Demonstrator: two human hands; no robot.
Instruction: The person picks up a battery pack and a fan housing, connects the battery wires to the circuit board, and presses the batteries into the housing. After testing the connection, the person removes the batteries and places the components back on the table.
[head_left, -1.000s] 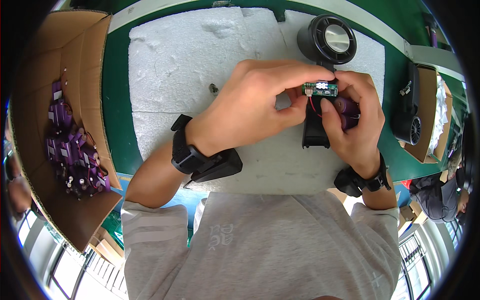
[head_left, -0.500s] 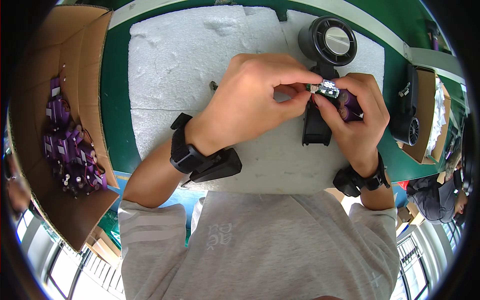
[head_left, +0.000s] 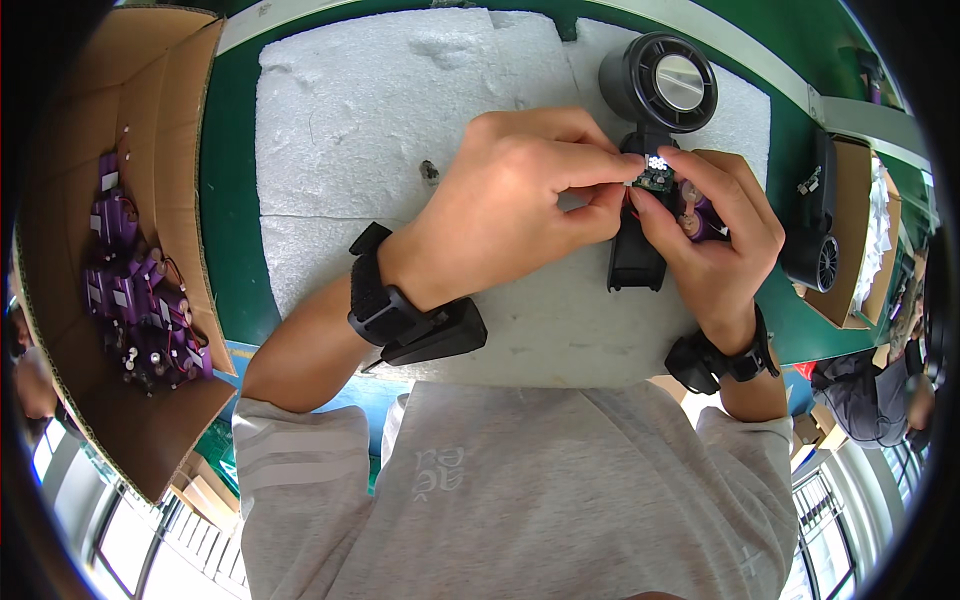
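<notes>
A small green circuit board (head_left: 655, 180) with a cluster of white lights sits between my hands, over the handle of a black handheld fan (head_left: 635, 262). My right hand (head_left: 728, 220) pinches the board by thumb and forefinger. Purple battery cells (head_left: 697, 212) show beneath that hand's fingers, partly hidden. My left hand (head_left: 530, 195) has thumb and forefinger pressed together at the board's left end; what lies between those tips is hidden. A bit of red wire shows near the right thumb. The fan's round head (head_left: 650, 85) points up beyond my hands.
White foam sheet (head_left: 350, 110) covers the green bench. At the left stands a cardboard box (head_left: 165, 200) of purple battery packs (head_left: 140, 290). On the right lie another black fan (head_left: 815, 220) and an open carton (head_left: 855, 270). A small dark piece (head_left: 429, 172) rests on the foam.
The circuit board has tilted and shifted slightly, with its left end now covered by my left fingertips. My left hand has moved slightly right; the fan has shifted slightly right.
</notes>
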